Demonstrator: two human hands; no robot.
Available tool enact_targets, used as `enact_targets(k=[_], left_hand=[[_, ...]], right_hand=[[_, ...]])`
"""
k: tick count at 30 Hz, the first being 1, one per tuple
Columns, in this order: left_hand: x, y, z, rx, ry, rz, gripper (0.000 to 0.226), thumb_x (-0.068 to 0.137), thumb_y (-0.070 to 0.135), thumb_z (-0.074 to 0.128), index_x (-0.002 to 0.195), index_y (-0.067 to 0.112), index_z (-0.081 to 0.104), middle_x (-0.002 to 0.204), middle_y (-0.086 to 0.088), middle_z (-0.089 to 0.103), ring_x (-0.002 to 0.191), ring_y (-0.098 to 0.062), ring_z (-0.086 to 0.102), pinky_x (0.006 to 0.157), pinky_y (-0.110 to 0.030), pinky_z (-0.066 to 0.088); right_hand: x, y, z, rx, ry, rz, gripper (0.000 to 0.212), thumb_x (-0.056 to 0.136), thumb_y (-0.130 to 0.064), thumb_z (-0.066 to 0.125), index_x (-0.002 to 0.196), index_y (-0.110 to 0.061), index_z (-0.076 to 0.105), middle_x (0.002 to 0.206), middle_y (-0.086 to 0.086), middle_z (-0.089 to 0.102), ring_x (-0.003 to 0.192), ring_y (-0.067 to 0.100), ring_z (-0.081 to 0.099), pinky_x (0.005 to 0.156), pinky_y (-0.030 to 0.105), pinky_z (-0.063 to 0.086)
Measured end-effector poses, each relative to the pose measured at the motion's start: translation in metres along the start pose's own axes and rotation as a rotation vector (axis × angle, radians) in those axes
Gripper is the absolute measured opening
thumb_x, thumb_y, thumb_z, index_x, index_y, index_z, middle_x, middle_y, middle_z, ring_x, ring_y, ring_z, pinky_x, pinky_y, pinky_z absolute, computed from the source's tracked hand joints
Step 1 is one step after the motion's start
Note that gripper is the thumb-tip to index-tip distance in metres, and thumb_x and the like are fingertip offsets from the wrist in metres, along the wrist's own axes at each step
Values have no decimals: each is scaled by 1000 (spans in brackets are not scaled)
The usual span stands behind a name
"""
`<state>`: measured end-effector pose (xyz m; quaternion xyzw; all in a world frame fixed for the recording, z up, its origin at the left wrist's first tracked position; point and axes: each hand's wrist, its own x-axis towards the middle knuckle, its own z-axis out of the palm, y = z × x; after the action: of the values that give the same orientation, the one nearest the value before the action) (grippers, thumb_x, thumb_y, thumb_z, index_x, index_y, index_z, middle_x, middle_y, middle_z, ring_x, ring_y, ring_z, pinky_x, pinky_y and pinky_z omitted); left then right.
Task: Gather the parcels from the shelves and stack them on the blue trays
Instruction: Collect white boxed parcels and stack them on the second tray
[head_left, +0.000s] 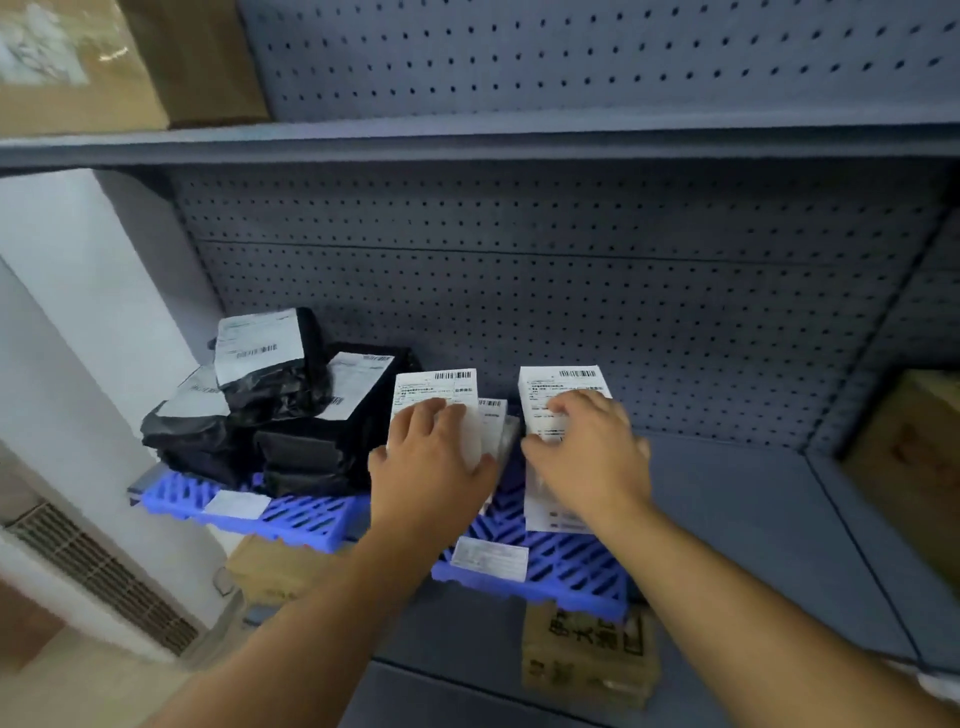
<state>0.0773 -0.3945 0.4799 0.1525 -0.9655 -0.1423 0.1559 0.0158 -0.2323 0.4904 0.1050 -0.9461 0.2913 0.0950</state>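
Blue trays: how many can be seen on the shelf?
2. The left tray holds black parcels; the right tray lies under both hands. No others visible.

Grey steel shelving and its surroundings

A grey perforated metal back panel (571, 312) rises behind the flat grey shelf board (753, 519), with an upper grey shelf ledge (467, 140) running across above it. A brown cardboard box (104, 62) sits on that upper ledge at the far left. Another tan cardboard carton (914, 467) stands at the right edge. Below the shelf front are a printed brown cardboard box (589, 660) and a second pale cardboard box (280, 569). At left stands a white unit with a slatted vent grille (98, 571).
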Motion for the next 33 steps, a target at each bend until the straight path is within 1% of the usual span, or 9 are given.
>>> enact_targets(k=[5, 9, 19, 21, 23, 26, 28, 33], left_hand=[[25, 1, 7, -18, -35, 91, 72, 89, 63, 53, 153, 32, 38, 160, 10, 32, 149, -19, 23, 111, -53, 34], [37, 2, 16, 23, -85, 140, 71, 94, 62, 48, 156, 31, 33, 164, 9, 28, 152, -21, 19, 111, -54, 35], [44, 6, 28, 24, -134, 131, 69, 98, 62, 42, 158, 31, 29, 166, 6, 24, 154, -23, 16, 109, -55, 37], [44, 6, 31, 9, -137, 130, 69, 98, 64, 39, 158, 30, 29, 165, 6, 25, 153, -23, 16, 109, -56, 37], [44, 6, 34, -15, -141, 124, 70, 98, 67, 37, 157, 30, 31, 165, 6, 26, 153, -24, 17, 109, -57, 37], [46, 6, 35, -27, -138, 115, 71, 97, 70, 34, 156, 31, 32, 165, 5, 28, 153, -24, 18, 112, -58, 36], [47, 6, 35, -26, -136, 114, 72, 97, 70, 33, 157, 30, 32, 165, 5, 28, 154, -25, 18, 114, -58, 34], [46, 7, 33, -11, -123, 128, 70, 98, 68, 34, 156, 30, 33, 165, 4, 29, 154, -26, 19, 117, -56, 31]], right_hand=[[7, 1, -2, -40, 66, 137, 50, 85, -46, 64, 132, -28, 61, 138, -10, 54, 134, 16, 42, 99, 48, 38], [7, -1, 4, -65, 85, 222, 51, 87, -49, 61, 134, -29, 60, 140, -10, 53, 134, 16, 41, 99, 49, 37], [11, -3, 20, -96, 63, 280, 45, 89, -46, 59, 131, -29, 59, 136, -11, 53, 133, 15, 40, 96, 48, 37], [11, -3, 21, -88, 63, 274, 46, 89, -48, 60, 131, -29, 59, 137, -10, 52, 134, 15, 40, 98, 49, 38], [12, -2, 23, -79, 66, 269, 48, 89, -51, 59, 131, -29, 59, 139, -9, 51, 135, 16, 39, 104, 53, 38], [13, -1, 24, -76, 77, 267, 50, 90, -55, 55, 132, -28, 59, 143, -8, 50, 139, 18, 38, 114, 62, 29], [13, -1, 23, -77, 88, 264, 50, 91, -56, 54, 132, -27, 59, 144, -6, 50, 140, 19, 38, 116, 61, 27], [13, -1, 20, -75, 93, 253, 50, 91, -53, 53, 132, -27, 60, 142, -5, 51, 138, 19, 40, 116, 59, 28]])
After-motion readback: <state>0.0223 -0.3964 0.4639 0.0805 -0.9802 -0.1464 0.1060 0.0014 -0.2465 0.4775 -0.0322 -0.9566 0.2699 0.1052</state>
